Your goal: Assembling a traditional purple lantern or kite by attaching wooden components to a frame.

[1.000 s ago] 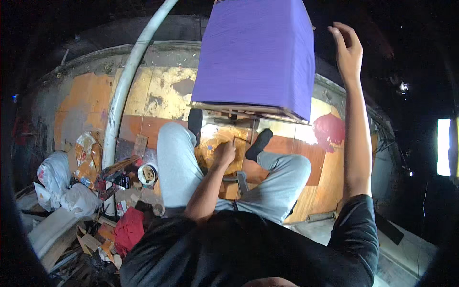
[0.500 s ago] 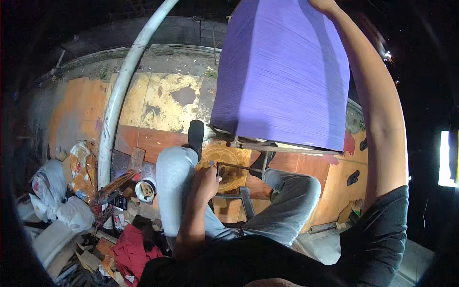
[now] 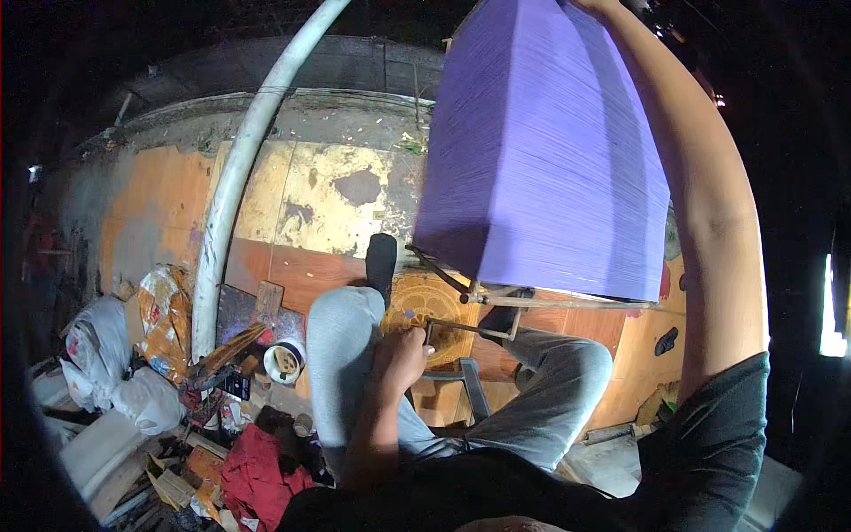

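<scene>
A tall four-sided reel (image 3: 567,168), wound all over with fine purple thread, rises in front of me and runs out of the top edge. Thin wooden bars (image 3: 576,302) show along its near end. From there a thin bent crank handle (image 3: 483,332) reaches toward my lap. My left hand (image 3: 403,356) is closed around the crank's end, above my left thigh. My right arm stretches up along the right side of the reel. At the upper edge my right hand (image 3: 599,5) is partly cut off, beside the reel's far end; its fingers are hidden.
A pale pole (image 3: 235,177) stands to the left. Near its foot are a white tub (image 3: 284,361), plastic bags (image 3: 142,399) and a red cloth (image 3: 259,465). A round-patterned tile (image 3: 430,306) lies between my feet. Dark sandals (image 3: 666,342) sit at the right.
The whole view has shifted a little, moving the scene rightward. The reel appears slightly turned, with more of its wooden end bars showing. Left hand remains on the crank.
</scene>
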`<action>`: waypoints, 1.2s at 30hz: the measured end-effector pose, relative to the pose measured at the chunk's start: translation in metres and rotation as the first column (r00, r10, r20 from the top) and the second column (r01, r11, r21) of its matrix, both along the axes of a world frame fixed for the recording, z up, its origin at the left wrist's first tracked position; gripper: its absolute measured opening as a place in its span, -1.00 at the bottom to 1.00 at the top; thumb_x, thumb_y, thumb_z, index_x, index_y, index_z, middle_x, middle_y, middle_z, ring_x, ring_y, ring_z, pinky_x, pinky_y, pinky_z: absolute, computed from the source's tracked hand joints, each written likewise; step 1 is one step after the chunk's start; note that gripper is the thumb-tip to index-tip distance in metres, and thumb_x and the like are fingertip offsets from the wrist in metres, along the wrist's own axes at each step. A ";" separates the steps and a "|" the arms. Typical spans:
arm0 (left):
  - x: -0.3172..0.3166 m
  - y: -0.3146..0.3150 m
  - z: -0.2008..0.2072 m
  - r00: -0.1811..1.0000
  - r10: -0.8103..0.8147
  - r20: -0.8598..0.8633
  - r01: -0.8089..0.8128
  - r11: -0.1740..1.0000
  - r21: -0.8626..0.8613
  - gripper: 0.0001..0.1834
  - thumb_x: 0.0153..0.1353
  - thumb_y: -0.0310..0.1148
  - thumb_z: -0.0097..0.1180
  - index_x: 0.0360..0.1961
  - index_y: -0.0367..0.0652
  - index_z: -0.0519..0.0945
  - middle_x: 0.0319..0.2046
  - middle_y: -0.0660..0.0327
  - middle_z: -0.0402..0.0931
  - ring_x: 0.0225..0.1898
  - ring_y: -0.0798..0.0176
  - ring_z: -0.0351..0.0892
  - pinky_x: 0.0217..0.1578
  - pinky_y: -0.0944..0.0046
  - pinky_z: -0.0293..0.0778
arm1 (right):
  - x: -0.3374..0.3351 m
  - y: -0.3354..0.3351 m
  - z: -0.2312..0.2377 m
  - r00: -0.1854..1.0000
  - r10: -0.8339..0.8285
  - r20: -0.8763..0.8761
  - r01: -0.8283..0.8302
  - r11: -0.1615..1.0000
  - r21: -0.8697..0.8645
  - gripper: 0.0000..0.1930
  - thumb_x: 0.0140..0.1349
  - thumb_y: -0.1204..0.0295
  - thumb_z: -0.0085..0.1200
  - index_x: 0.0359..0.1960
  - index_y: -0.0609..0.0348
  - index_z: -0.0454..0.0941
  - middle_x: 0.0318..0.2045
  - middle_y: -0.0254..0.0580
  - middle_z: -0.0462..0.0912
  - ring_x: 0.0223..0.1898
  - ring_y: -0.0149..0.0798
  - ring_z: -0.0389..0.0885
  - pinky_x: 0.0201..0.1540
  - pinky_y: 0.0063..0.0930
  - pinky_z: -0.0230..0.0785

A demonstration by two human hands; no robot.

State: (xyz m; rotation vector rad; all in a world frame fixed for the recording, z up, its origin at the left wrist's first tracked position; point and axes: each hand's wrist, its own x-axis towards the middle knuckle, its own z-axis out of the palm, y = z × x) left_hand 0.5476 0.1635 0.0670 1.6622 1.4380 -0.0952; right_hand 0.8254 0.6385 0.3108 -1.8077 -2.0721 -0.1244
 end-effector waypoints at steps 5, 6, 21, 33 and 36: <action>0.000 -0.002 -0.002 1.000 0.020 -0.008 -0.020 0.999 -0.049 -0.73 0.18 -0.24 0.11 -0.35 -0.28 0.55 -0.38 -0.11 0.56 -0.27 -0.14 0.57 -0.21 -0.04 0.45 | -0.020 0.005 0.002 0.995 -0.092 0.021 0.092 0.996 0.009 -0.66 0.19 0.17 -0.02 -0.17 0.13 0.61 -0.17 0.09 0.62 -0.07 0.09 0.56 -0.01 -0.09 0.41; 0.000 -0.001 0.002 0.999 0.018 -0.026 -0.020 0.998 -0.053 -0.73 0.18 -0.24 0.11 -0.35 -0.28 0.55 -0.38 -0.11 0.56 -0.27 -0.14 0.57 -0.21 -0.04 0.45 | -0.020 0.010 0.001 0.992 -0.125 0.018 0.125 0.992 0.017 -0.67 0.18 0.18 0.00 -0.19 0.14 0.61 -0.18 0.11 0.62 -0.08 0.09 0.57 -0.03 -0.10 0.42; -0.001 0.004 0.021 0.999 0.033 -0.013 -0.033 0.999 0.007 -0.74 0.16 -0.27 0.13 -0.42 -0.30 0.56 -0.42 -0.06 0.57 -0.28 -0.09 0.60 -0.25 0.00 0.47 | -0.050 -0.005 0.019 0.907 -0.044 0.419 0.031 0.999 0.038 -0.74 0.23 0.32 -0.17 -0.20 0.12 0.54 -0.21 0.05 0.63 -0.09 0.08 0.58 -0.09 0.01 0.39; -0.001 -0.012 -0.004 0.986 0.130 0.102 -0.135 0.989 0.051 -0.73 0.08 -0.33 0.22 -0.29 -0.30 0.51 -0.34 -0.12 0.52 -0.22 -0.15 0.54 -0.21 -0.03 0.40 | -0.052 -0.058 0.029 0.922 0.054 0.384 -0.161 0.954 0.253 -0.76 0.15 0.39 -0.06 -0.18 0.14 0.54 -0.16 -0.02 0.57 -0.04 0.03 0.49 -0.01 -0.12 0.33; -0.005 -0.011 -0.004 0.993 0.110 0.045 -0.112 0.993 0.040 -0.71 0.08 -0.33 0.22 -0.24 -0.29 0.52 -0.32 -0.10 0.52 -0.22 -0.15 0.53 -0.20 -0.02 0.39 | -0.049 -0.120 0.038 0.878 0.414 0.241 -0.468 0.847 0.251 -0.64 0.10 0.44 0.03 -0.01 0.11 0.46 -0.07 0.03 0.52 0.03 0.02 0.42 0.08 -0.15 0.30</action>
